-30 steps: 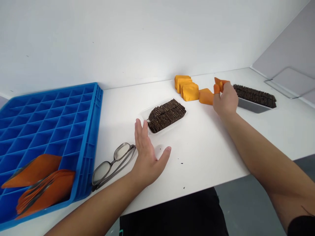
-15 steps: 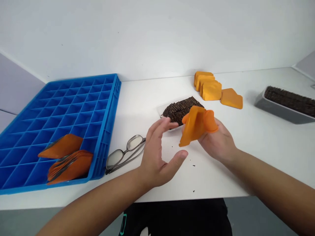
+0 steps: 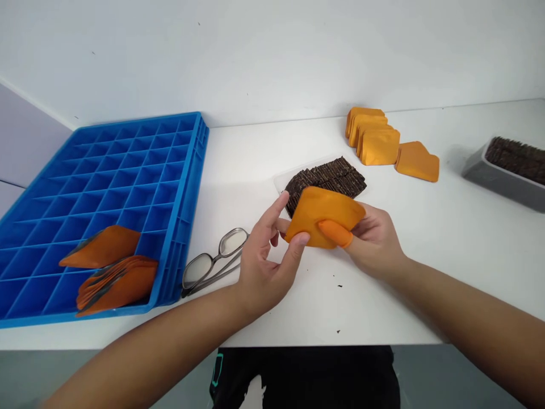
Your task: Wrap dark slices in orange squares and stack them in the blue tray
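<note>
Both hands hold one orange pouch (image 3: 326,213) just above the white table, in front of a clear tray of dark brown crackers (image 3: 330,177). My left hand (image 3: 264,258) pinches the pouch's left corner between thumb and fingers. My right hand (image 3: 370,241) grips its right side, an orange finger cot on the thumb. The pouch hides the near end of the cracker tray.
A blue gridded crate (image 3: 102,193) at left holds several orange pouches (image 3: 113,272). Spectacles (image 3: 213,264) lie beside it. More orange pouches (image 3: 383,145) are stacked at the back. A grey tray of crackers (image 3: 508,170) sits at far right. The table edge (image 3: 340,341) is close.
My right hand brought the pouch from the back pile toward me and laid it flatter. My left hand rose from the table and closed on its left corner.
</note>
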Available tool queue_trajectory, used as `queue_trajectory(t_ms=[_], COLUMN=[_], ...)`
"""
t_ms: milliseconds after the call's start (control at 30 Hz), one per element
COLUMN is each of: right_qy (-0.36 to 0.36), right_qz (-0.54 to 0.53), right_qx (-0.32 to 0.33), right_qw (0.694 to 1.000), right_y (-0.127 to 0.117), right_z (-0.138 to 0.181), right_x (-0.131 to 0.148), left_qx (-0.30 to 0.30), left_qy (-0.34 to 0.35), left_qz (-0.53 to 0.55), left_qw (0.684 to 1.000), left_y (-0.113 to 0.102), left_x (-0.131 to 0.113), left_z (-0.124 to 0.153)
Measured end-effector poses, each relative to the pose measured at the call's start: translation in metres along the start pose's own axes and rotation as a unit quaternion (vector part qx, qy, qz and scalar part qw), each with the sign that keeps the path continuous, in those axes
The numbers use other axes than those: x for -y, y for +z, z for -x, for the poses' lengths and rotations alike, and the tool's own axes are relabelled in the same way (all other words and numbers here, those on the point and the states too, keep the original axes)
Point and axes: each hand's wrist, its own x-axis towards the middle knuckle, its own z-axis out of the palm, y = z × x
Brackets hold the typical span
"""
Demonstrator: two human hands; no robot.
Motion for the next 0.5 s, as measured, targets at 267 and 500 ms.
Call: queue_trajectory(t_ms=[267, 500], right_qy=[0.048, 0.071], right_qz=[0.013, -0.063], right_qx=[-0.020, -0.014], right_qw=[0.999, 0.995], right_y=[0.003, 0.002], right_z=[0.001, 0.001], right_x=[0.030, 0.036], left_qx=[0.023, 0.062], left_qy=[0.025, 0.088], left_qz=[0.062, 0.100], left_qw=[0.998, 0.989], left_y=[0.000, -0.002], left_x=[-0.007, 0.002], left_z=[-0.001, -0.003])
